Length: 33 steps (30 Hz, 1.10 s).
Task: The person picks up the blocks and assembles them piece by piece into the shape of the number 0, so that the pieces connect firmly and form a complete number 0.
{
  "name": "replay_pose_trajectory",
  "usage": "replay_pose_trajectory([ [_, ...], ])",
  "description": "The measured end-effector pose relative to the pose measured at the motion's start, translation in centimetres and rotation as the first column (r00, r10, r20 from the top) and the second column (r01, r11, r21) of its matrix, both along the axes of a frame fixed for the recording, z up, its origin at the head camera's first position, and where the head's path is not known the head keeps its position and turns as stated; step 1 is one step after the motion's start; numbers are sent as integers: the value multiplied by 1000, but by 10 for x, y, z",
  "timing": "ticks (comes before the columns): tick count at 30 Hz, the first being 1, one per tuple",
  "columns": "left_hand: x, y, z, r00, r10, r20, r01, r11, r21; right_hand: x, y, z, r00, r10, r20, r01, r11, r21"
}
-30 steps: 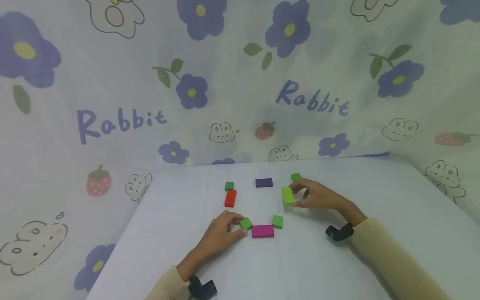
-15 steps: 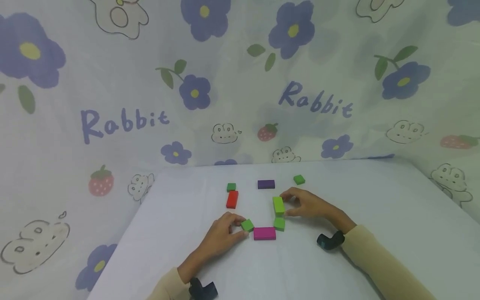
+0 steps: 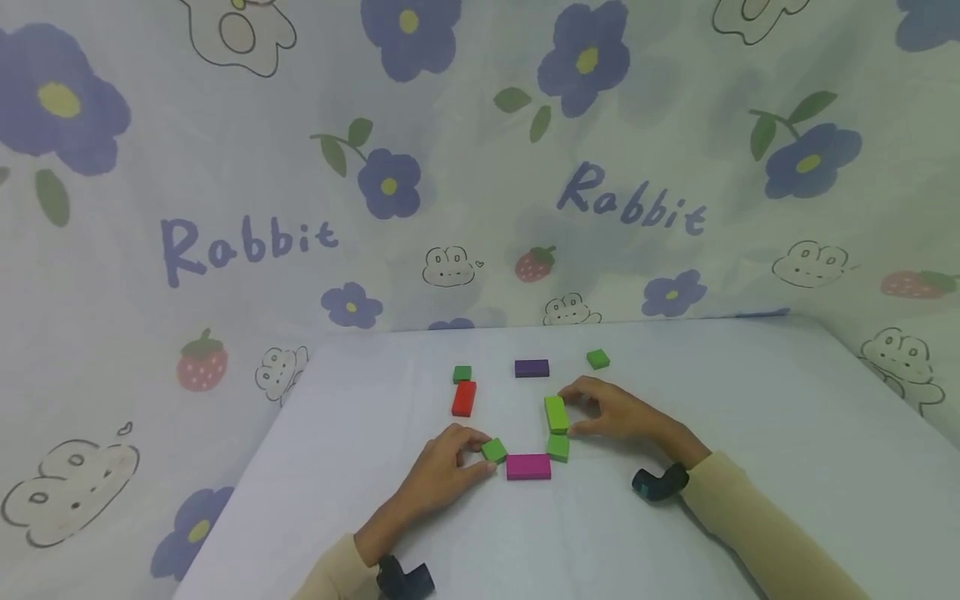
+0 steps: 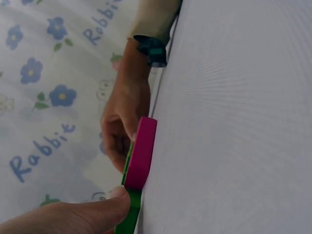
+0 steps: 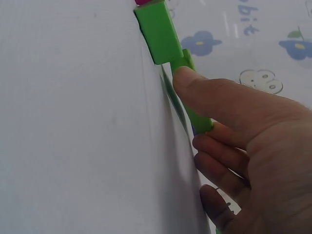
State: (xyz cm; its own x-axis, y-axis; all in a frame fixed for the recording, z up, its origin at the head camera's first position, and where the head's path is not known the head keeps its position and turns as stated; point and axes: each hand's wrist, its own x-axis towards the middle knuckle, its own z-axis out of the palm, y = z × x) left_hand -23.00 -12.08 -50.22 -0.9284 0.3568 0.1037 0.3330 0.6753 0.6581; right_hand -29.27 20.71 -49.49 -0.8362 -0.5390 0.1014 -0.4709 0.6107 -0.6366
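My left hand (image 3: pixel 444 469) pinches a small green square block (image 3: pixel 494 451) between thumb and fingers, at the left corner of a magenta rectangular block (image 3: pixel 528 467). Another green square block (image 3: pixel 558 447) sits at the magenta block's right corner. My right hand (image 3: pixel 618 412) holds a lime-green rectangular block (image 3: pixel 556 413) lengthwise, its near end against that right green square. In the right wrist view, the thumb (image 5: pixel 214 95) lies along the lime block (image 5: pixel 197 114). The left wrist view shows the left thumb (image 4: pixel 105 207) on its green block, touching the magenta block (image 4: pixel 141 155).
Farther back on the white table (image 3: pixel 675 358) lie a red rectangular block (image 3: pixel 464 399) with a green square (image 3: pixel 462 374) behind it, a purple rectangular block (image 3: pixel 532 368) and a lone green square (image 3: pixel 597 359). A patterned cloth (image 3: pixel 480 167) hangs behind the table.
My right hand has brought the lime-green block leftward and nearer, from the far right down to the right green square. The left hand stays on its green block.
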Motion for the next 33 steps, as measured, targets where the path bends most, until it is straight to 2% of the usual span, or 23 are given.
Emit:
replay_pose_trajectory([
  [6,0,0,-1,1000,3,-5,-3,1000,-7,0,-1,-2,1000,-10,-2,10,1000,14],
  [15,1,0,-2,1000,3,10,-3,1000,-11,0,1,-8,999,-10,40,10,1000,3],
  [33,0,0,0,1000,-1,-11,1,1000,-5,-3,0,-8,999,-27,-17,27,1000,-10],
])
